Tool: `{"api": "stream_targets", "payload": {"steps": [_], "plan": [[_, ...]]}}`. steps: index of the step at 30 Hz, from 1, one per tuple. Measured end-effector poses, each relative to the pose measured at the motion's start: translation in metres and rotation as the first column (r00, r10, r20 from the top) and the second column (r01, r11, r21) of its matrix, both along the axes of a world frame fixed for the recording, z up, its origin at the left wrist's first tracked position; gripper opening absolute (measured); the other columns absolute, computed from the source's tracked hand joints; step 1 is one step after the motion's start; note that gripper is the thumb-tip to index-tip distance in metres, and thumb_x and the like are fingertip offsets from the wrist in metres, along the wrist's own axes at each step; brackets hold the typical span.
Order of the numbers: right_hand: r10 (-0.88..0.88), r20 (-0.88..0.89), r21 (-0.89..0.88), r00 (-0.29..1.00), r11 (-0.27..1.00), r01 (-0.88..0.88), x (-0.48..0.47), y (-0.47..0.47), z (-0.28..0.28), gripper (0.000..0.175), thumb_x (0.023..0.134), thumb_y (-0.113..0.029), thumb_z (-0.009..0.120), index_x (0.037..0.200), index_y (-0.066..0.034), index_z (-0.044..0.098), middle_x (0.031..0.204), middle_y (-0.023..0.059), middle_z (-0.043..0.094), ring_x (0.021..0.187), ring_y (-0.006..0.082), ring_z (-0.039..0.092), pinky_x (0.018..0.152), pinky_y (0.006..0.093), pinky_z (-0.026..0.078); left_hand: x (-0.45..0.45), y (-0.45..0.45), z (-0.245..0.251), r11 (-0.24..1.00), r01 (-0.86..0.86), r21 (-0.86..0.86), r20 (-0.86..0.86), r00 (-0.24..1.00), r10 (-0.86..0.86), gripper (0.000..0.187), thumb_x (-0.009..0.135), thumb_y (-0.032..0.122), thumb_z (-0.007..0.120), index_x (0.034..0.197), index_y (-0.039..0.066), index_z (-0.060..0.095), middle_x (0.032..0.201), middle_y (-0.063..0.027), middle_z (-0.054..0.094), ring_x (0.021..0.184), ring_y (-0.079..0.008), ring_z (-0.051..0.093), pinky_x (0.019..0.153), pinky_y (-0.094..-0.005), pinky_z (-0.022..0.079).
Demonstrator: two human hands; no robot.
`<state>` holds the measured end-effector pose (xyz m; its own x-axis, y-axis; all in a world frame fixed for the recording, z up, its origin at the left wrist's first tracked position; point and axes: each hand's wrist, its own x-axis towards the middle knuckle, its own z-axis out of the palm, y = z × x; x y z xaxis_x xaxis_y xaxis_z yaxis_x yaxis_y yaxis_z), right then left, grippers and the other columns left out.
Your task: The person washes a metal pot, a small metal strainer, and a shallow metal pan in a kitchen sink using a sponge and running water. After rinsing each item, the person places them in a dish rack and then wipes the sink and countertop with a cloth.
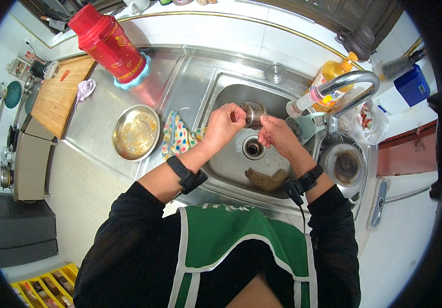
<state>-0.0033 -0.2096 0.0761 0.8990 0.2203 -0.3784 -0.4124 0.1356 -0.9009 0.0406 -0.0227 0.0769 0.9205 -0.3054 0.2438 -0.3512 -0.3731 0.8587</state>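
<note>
Over the stainless steel sink, both hands are at a small glass-like jar with dark brown contents or staining. My left hand pinches its left side, fingers bent inward. My right hand grips the right side, thumb against the edge. Whether a lid is on the jar cannot be made out. Below the hands, the drain has a dark centre. Nearer my body, a long brown root vegetable, its exact kind unclear, lies on the sink floor.
Left of the sink are a polka-dot cloth, a soiled metal bowl and a red thermos flask. At right, the curved faucet reaches over the basin near a yellow detergent bottle. A glass lid sits at far right.
</note>
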Motion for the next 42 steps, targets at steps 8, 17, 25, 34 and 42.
{"api": "stream_targets", "payload": {"steps": [8,17,25,34,42], "plan": [[-0.001,-0.071,-0.014,0.997,1.000,0.000,0.015,-0.009,-0.021,0.031,0.095,-0.036,0.044,0.087,-0.0071,0.052,0.060,0.0011,0.055,0.048,0.0075,0.048,0.043,0.0207,0.037,0.020,0.015,-0.006,0.854,-0.136,-0.502,-0.610,0.756,-0.238,0.009,0.083,0.009,0.057,0.087,0.001,0.059,0.078,-0.0039,0.061,0.064,-0.0109,0.058,0.060,-0.0239,0.051],[0.170,-0.342,-0.562,0.924,0.751,-0.346,0.037,-0.029,-0.157,0.032,0.090,-0.030,0.050,0.092,0.0003,0.060,0.063,0.0084,0.063,0.046,0.0189,0.058,0.044,0.0325,0.048,0.022,0.048,-0.004,0.808,-0.202,-0.554,-0.698,0.642,-0.317,0.012,0.088,0.016,0.056,0.091,0.005,0.057,0.081,-0.0041,0.061,0.068,-0.0116,0.060,0.064,-0.0266,0.053],[0.766,-0.224,-0.820,0.602,0.186,-0.542,0.023,-0.035,-0.231,0.017,0.080,-0.018,0.056,0.086,-0.0055,0.065,0.085,0.0178,0.063,0.075,0.0294,0.063,0.066,0.0404,0.052,0.021,0.062,-0.012,0.779,-0.266,-0.567,-0.721,0.619,-0.313,0.011,0.087,0.014,0.057,0.092,0.004,0.057,0.080,-0.0044,0.061,0.065,-0.0112,0.060,0.062,-0.0258,0.053],[0.317,-0.530,-0.415,0.786,0.712,-0.567,0.035,-0.046,-0.238,0.031,0.086,-0.012,0.045,0.115,-0.0061,0.053,0.082,0.0149,0.063,0.060,0.0250,0.063,0.052,0.0373,0.055,0.023,0.053,-0.011,0.820,-0.251,-0.515,-0.750,0.595,-0.289,0.011,0.088,0.018,0.055,0.090,0.006,0.056,0.078,-0.0035,0.061,0.064,-0.0116,0.059,0.062,-0.0261,0.053],[0.526,-0.583,-0.486,0.619,0.386,-0.784,0.038,-0.016,-0.294,0.047,0.081,-0.005,0.045,0.127,-0.0008,0.036,0.074,0.0170,0.062,0.056,0.0238,0.061,0.051,0.0389,0.053,0.022,0.053,-0.005,0.808,-0.278,-0.519,-0.784,0.532,-0.321,0.014,0.086,0.017,0.057,0.093,0.004,0.057,0.078,-0.0033,0.061,0.065,-0.0105,0.060,0.061,-0.0235,0.051]]}}
